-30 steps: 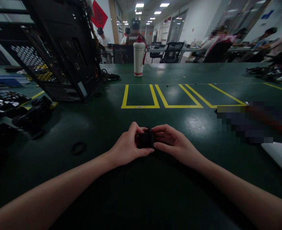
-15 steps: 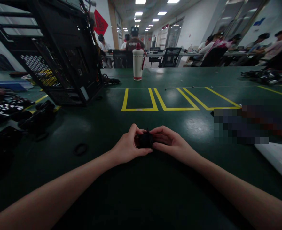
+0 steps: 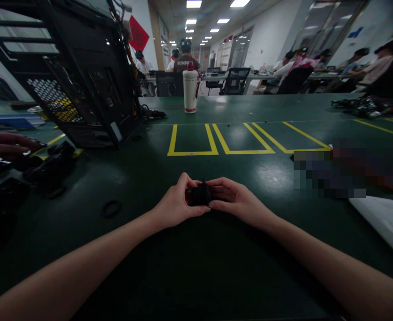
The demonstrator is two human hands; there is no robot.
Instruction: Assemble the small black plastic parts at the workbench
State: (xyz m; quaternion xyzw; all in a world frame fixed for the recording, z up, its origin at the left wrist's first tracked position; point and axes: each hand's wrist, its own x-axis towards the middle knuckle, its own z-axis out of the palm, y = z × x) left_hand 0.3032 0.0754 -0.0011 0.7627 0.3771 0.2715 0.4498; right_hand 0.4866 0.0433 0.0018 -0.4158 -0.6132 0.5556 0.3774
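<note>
From where I stand, both forearms reach in from the near corners and slant toward each other, wrists low over the green worktop (image 3: 196,272). The left hand (image 3: 174,205) curls into a C, thumb along the near side and fingers about the far side, gripping a small black part (image 3: 200,195). The right hand (image 3: 241,203) faces it, half closed, its thumb and fingertips pinching the part's right edge, the palm hollow. So the part sits right between the two hands; I can't tell whether it touches the worktop.

A black ring (image 3: 111,208) lies flat to the left of the left hand. Farther left, another person's hand (image 3: 11,143) is over dark parts (image 3: 54,162).

As for writing, a seated person's brown shirt (image 3: 185,63), well beyond the hands, reads "PUMP", the last letters unclear. The white bottle (image 3: 190,91) ahead has red markings too small to read. Nearer, yellow tape (image 3: 213,140) bears a tiny pale label (image 3: 192,154), illegible. Beyond the left hand, a black computer case (image 3: 96,93) has a blank-looking pale sticker (image 3: 116,132).
</note>
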